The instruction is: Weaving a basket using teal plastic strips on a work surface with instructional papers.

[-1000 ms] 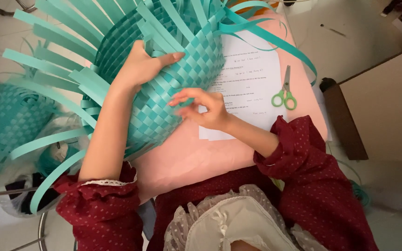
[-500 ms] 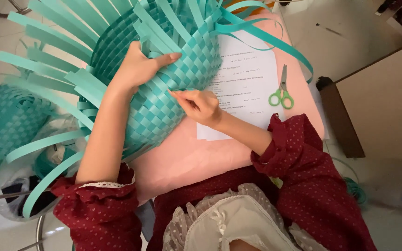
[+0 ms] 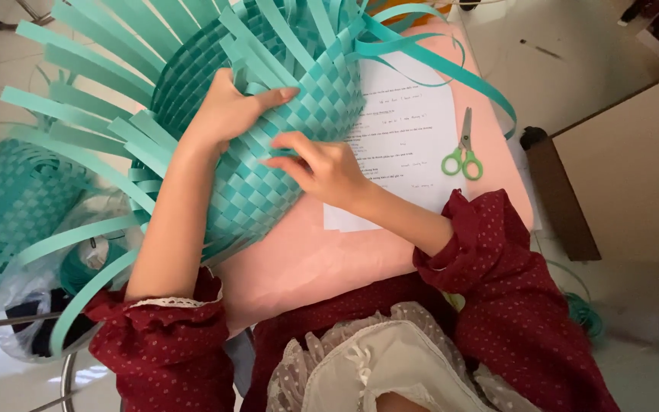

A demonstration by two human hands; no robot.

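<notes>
The woven basket (image 3: 268, 130), made of flat teal strips, lies tilted on the far left part of the pink table (image 3: 306, 259), and all positions below are given relative to this basket. The left hand (image 3: 230, 111) lies flat on the basket's upper woven wall, fingers spread wide and thumb extended toward the right; it presses the weave and encloses nothing. The right hand (image 3: 322, 164) sits at the basket's lower right wall, with thumb and forefinger pinched narrowly on a single strip end (image 3: 280, 152) at the weave surface. Loose unwoven strips (image 3: 78, 114) fan outward from the basket's left and top edges and overhang the table's left edge. One long strip (image 3: 451, 69) curls from the basket's top right and arcs over the white paper sheet (image 3: 406, 130), which lies just to the right of the basket, partly under its wall. Green-handled scissors (image 3: 463, 149) rest on the paper's right margin, well apart from the basket and from both hands. Bare pink table surface lies open below the basket, between it and the person's red sleeves (image 3: 497, 259). A second woven piece (image 3: 17, 198) sits off the table to the basket's lower left.
</notes>
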